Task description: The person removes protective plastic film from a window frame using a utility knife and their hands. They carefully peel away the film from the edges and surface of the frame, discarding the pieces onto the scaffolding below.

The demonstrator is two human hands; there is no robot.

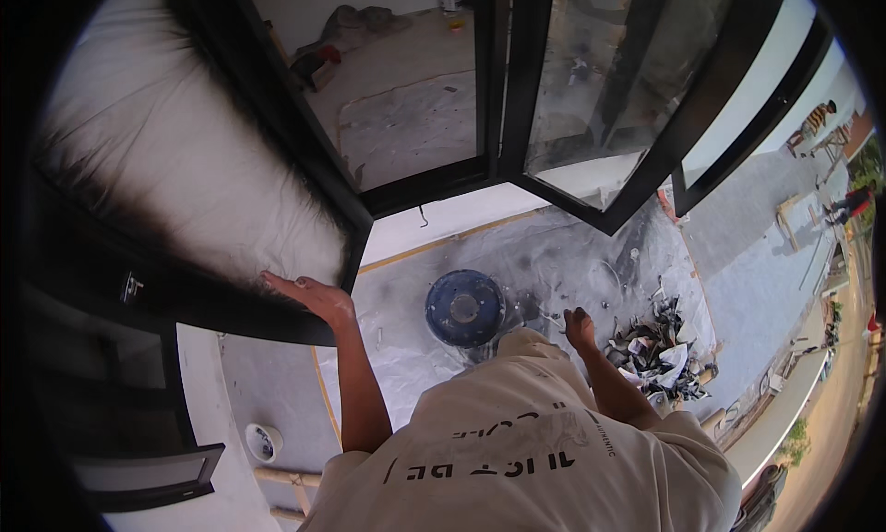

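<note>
My left hand point(318, 297) is stretched out flat, with its fingertips at the lower edge of a pale masking film point(212, 154). The film covers the pane of a black-framed window sash point(355, 246) and carries dark, sooty-looking smears along its borders. My right hand point(580, 329) hangs low beside my body, above the sheeted floor. Its fingers are curled in, and whatever they may hold is too small to make out. A dusty blue round tub or stool point(464, 308) stands on the floor between my hands.
Crumpled black and white scraps point(664, 357) lie heaped at the right on plastic sheeting point(544, 251). Another glazed sash point(609, 89) stands swung out. A small white bucket point(265, 442) sits lower left, near bamboo poles point(291, 477). Two people point(817, 117) are far right.
</note>
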